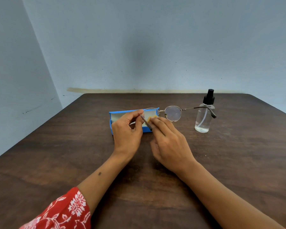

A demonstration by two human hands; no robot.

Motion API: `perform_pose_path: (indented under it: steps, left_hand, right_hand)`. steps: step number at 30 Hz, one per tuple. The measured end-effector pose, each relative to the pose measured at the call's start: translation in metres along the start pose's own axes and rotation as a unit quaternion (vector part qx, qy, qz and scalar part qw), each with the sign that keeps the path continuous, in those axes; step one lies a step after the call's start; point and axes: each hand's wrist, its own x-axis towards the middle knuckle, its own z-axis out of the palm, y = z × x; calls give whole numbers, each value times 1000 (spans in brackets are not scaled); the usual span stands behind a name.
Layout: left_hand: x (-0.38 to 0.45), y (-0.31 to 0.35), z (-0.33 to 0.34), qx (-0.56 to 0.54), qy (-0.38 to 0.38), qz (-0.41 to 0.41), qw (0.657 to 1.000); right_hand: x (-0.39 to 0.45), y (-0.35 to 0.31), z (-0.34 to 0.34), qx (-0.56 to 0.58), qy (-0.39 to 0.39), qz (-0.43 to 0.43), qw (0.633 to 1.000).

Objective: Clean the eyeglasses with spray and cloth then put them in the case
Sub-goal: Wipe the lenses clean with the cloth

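Round metal-framed eyeglasses (172, 113) are held up above the table, with one temple stretching right in front of the spray bottle (204, 116). My left hand (128, 129) pinches the frame at the other lens, where the second temple points back toward me. Behind it lies the open blue case (116, 116) with a pale lining. A bit of yellow cloth (151, 119) shows at the case's right end. My right hand (169, 141), blurred, reaches there with fingers extended, fingertips at the cloth and thumb apart. I cannot tell whether the cloth lies in the case.
The dark wooden table (221, 162) stands against a pale blue wall, its far edge just behind the case and bottle. The clear bottle with a black pump stands upright to the right of the glasses.
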Motion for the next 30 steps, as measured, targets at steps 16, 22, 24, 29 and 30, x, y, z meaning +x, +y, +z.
perform_pose_path:
  steps: [16, 22, 24, 29, 30]
  left_hand:
    - [0, -2, 0, -5, 0, -3, 1000]
    - [0, -2, 0, -16, 5, -2, 1000]
    - [0, -2, 1, -22, 7, -3, 1000]
    - [0, -1, 0, 6, 10, 12, 1000]
    - [0, -1, 0, 5, 9, 11, 1000]
  right_hand:
    - [-1, 0, 1, 20, 8, -10, 1000]
    - [-1, 3, 0, 17, 22, 7, 1000]
    - [-1, 3, 0, 8, 28, 16, 999]
    - [-1, 0, 4, 51, 16, -29, 998]
    - [-1, 0, 3, 50, 18, -28, 998]
